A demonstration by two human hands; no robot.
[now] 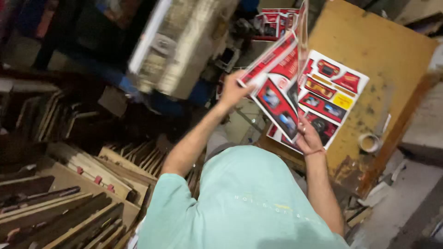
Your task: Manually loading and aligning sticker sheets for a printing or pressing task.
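1. Teal shirt (249, 203): nearest the camera, worn by the person whose 2 arms reach forward.

2. Wooden boards and frames (69, 198): stacked on edge at the person's left, dark and pale strips mixed.

3. Right hand (308, 137): fingers closed on the lower edge of a die-cut printed sheet, thumb on top.

4. Left hand (232, 90): raised, fingers pinched on the upper left corner of the lifted sheet (277, 87). This red, white and black carton blank is held in the air between both hands, tilted, partly folded along a crease.

5. Stack of printed sheets (334, 99): same red pattern with a yellow patch, lying flat on the desk just beyond the right hand, under the lifted sheet.

6. Desk (369, 46): yellow-brown top, stained and rusted at its near edge. A tape roll (369, 143) lies on it, right of the stack.

7. More red cartons (277, 20): far side, near a blurred machine (184, 46).

Progress, as judged: 1 sheet is off the stack and in hand; the stack on the desk looks several sheets deep, so most handling remains.
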